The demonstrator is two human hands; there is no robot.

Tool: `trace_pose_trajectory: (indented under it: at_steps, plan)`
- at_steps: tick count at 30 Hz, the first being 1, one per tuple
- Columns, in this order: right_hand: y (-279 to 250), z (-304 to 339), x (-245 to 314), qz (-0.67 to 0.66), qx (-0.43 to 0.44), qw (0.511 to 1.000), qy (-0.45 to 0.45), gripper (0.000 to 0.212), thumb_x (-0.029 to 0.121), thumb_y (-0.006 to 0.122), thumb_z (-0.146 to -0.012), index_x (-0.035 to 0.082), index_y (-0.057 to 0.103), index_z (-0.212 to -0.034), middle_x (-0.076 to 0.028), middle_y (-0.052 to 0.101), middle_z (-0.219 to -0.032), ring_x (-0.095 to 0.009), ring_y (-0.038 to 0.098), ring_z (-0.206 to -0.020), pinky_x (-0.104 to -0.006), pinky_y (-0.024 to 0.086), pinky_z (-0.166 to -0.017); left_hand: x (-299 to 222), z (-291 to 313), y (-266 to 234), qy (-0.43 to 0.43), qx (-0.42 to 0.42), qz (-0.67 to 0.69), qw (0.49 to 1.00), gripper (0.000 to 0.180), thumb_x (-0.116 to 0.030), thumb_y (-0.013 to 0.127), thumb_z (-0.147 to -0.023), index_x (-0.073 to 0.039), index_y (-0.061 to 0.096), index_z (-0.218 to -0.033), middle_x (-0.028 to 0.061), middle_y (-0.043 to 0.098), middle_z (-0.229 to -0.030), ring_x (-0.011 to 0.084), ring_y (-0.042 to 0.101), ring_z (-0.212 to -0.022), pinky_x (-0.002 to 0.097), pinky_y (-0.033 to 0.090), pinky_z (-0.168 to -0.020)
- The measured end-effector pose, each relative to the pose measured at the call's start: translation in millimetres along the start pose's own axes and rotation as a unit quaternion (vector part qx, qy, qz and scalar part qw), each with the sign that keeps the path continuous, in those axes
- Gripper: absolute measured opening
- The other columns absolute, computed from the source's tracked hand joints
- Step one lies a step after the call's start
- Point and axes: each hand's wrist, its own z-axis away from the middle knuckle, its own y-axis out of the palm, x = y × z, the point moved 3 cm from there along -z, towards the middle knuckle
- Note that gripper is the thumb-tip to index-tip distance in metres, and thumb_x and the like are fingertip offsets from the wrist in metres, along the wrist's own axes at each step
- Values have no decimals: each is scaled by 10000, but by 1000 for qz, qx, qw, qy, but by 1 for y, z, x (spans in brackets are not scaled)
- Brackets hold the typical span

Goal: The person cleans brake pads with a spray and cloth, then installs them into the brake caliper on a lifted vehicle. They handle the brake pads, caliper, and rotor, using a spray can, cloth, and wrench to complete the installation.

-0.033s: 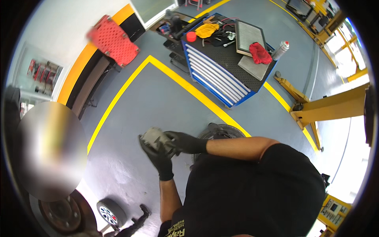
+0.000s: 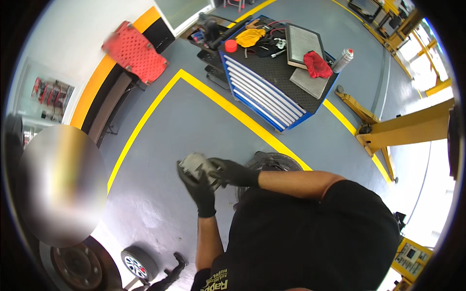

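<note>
Both my hands wear dark gloves and hold one chunky grey metal part that looks like a brake caliper (image 2: 195, 163), up in front of my body. My left hand (image 2: 199, 190) cups it from below and the left side, fingers wrapped round its edge. From the right, my right hand (image 2: 232, 172) grips its near side, fingers bent over it. The gloves hide part of its underside and right end. Beneath my right forearm, a black tyre (image 2: 280, 162) shows on the floor.
A blue tool cart (image 2: 264, 82) ahead carries an air filter (image 2: 305, 43), a red cloth (image 2: 318, 65), yellow gloves (image 2: 250, 37) and a spray can (image 2: 343, 60). A wheel hub with disc (image 2: 77, 264) and a loose wheel (image 2: 138, 262) are lower left. A yellow lift post (image 2: 407, 131) stands right.
My hands and the brake caliper have shifted slightly to the right. The grip looks the same.
</note>
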Motion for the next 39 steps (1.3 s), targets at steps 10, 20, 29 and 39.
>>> trace_pose_trajectory:
  at_steps: [10, 20, 29, 39]
  plan:
    - [-311, -8, -92, 0, -327, 945, 18, 473, 216, 707, -1014, 24, 585, -1428, -50, 687, -858, -138, 599, -592, -300, 525, -572, 79, -100, 305, -19, 248, -90, 964, 1033, -409, 825, -892, 16, 250, -1637, 261, 593, -1338, 366, 633, -1171, 470, 524, -1001]
    - [-586, -109, -87, 213, -400, 883, 118, 505, 140, 693, -927, 65, 625, -1422, -233, 740, -1171, -388, 714, -1114, -459, 565, -931, 203, -70, 236, -107, 289, -299, 903, 882, -371, 794, -932, -13, 340, -1599, 275, 523, -1433, 419, 601, -1295, 488, 510, -1076]
    - [-596, -111, -55, 575, -357, 713, 184, 350, 375, 661, -912, 114, 756, -1124, -221, 759, -1117, -391, 731, -1049, -502, 571, -936, 291, -31, 354, 249, 390, -202, 863, 391, -394, 643, -1004, -23, 700, -1115, 217, 684, -960, 432, 657, -967, 524, 527, -870]
    - [-503, -53, -20, 652, -332, 679, -58, 633, 340, 747, -938, 10, 555, -1443, -271, 618, -1370, -440, 613, -1255, -509, 499, -1056, 360, -46, 635, -519, 203, 288, 779, 591, -640, 545, -1021, -168, 582, -1373, 25, 616, -1240, 209, 588, -1150, 456, 489, -946]
